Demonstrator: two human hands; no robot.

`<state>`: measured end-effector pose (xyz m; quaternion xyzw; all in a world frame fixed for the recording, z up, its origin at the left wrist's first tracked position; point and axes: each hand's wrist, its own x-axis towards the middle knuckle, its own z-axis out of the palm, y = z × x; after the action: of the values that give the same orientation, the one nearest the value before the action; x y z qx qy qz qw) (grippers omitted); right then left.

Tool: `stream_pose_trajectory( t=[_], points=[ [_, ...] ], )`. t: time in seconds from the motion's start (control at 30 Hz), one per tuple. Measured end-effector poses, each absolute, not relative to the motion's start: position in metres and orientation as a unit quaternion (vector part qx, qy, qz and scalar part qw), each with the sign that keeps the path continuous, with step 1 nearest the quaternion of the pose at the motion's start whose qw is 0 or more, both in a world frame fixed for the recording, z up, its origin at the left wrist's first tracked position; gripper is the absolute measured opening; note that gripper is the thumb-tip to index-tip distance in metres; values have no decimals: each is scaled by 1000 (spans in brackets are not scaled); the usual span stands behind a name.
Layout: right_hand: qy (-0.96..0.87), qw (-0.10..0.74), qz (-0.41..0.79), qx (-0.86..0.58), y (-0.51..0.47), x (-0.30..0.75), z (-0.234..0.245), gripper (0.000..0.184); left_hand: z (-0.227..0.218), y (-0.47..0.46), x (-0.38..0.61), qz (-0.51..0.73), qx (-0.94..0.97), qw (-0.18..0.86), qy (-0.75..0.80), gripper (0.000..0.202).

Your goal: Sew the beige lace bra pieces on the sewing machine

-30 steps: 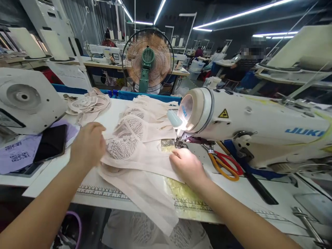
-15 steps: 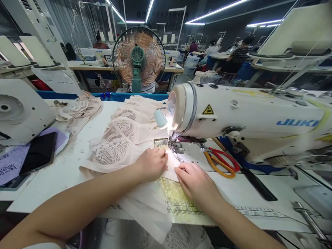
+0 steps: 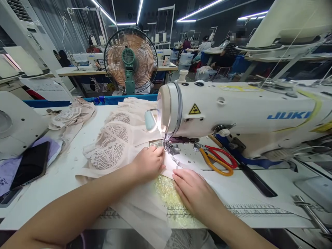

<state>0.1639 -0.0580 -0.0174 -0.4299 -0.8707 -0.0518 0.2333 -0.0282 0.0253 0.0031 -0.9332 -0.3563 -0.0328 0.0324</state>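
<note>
A beige lace bra lies to the left of the needle, its plain fabric edge running under the presser foot of a white sewing machine. With bent fingers, my left hand grips and presses the bra's fabric just in front of the foot. My right hand has its fingers pressed together on the fabric's near right edge, thumb side hidden. A slim curved metal piece lies between the foot and my right hand. Sheer fabric hangs over the table's front edge.
Right of the needle lie scissors with orange and red handles and a black-handled tool. A printed ruler strip runs along the front edge. Left are a phone and more beige pieces. A fan stands behind the table.
My right hand has drawn slightly back from the foot, and its fingers lie straighter on the fabric. My left hand stays close to the foot. The camera view has shifted a little.
</note>
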Motion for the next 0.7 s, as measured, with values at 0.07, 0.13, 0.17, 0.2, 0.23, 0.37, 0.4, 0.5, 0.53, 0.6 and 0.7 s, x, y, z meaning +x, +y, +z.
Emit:
stream_pose_trajectory(
  t=[0.07,0.13,0.17,0.2,0.23,0.37,0.4,0.5,0.53,0.6,0.7],
  points=[
    [-879,233,-46,-413,-60,164,-16,25,-2,21,-33,-61,-940,30,-335,31],
    [-885,231,-30,-402,-63,164,-14,26,-6,18,-36,-97,-944,35,-315,37],
    [-887,233,-22,-398,-65,164,-14,26,-7,17,-37,-107,-944,38,-310,41],
    [-888,236,-16,-394,-66,164,-14,26,-7,16,-38,-108,-943,38,-311,44],
    [-888,239,-11,-392,-67,163,-13,26,-6,15,-37,-101,-943,36,-316,45],
    [-888,245,-7,-389,-69,163,-14,27,3,17,-31,-47,-933,20,-356,44],
    [-888,245,-9,-388,-70,164,-14,27,6,18,-30,-38,-930,18,-366,43],
    [-890,241,-14,-386,-69,164,-14,27,10,17,-25,-26,-922,17,-385,43],
    [-891,239,-17,-386,-69,165,-14,26,11,17,-24,-22,-921,19,-388,44],
    [-891,238,-27,-386,-69,165,-15,27,12,16,-22,-13,-918,26,-395,46],
    [-888,232,-40,-395,-68,165,-17,29,11,18,-18,-10,-913,37,-407,49]
  ],
)
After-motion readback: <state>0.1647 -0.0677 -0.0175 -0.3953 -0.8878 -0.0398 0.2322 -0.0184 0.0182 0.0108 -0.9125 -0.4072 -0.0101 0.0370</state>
